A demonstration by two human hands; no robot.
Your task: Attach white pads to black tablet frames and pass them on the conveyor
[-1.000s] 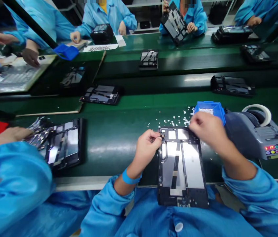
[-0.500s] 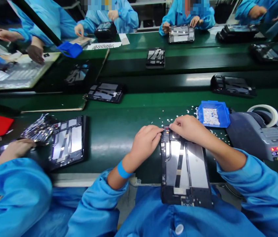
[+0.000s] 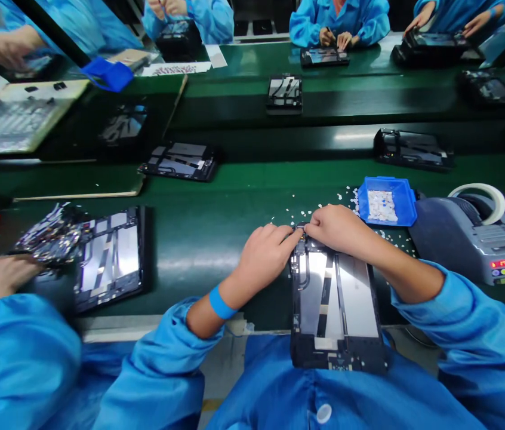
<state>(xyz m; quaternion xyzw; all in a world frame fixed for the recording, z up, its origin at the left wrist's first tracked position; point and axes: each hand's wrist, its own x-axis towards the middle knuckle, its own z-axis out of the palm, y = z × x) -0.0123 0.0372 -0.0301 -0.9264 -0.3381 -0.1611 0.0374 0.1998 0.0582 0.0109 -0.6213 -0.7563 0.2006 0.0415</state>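
L hand [image 3: 264, 254] + R hand [image 3: 336, 226] at far L corner of tablet [image 3: 360, 292], fingers bent, tips near-closed, hold n/a to tell, bin [image 3: 407, 207] nr R hand

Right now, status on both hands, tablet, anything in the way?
Left hand and right hand at tablet's upper-left corner. Tablet's near end past table edge. Loose white scraps beyond far end; blue bin, tape machine rightward.

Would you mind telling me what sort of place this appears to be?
Probably an electronics assembly or repair line: the left hand and right hand are at the top of an opened tablet-like device, similar devices lie along the green bench, and people in blue smocks work opposite.
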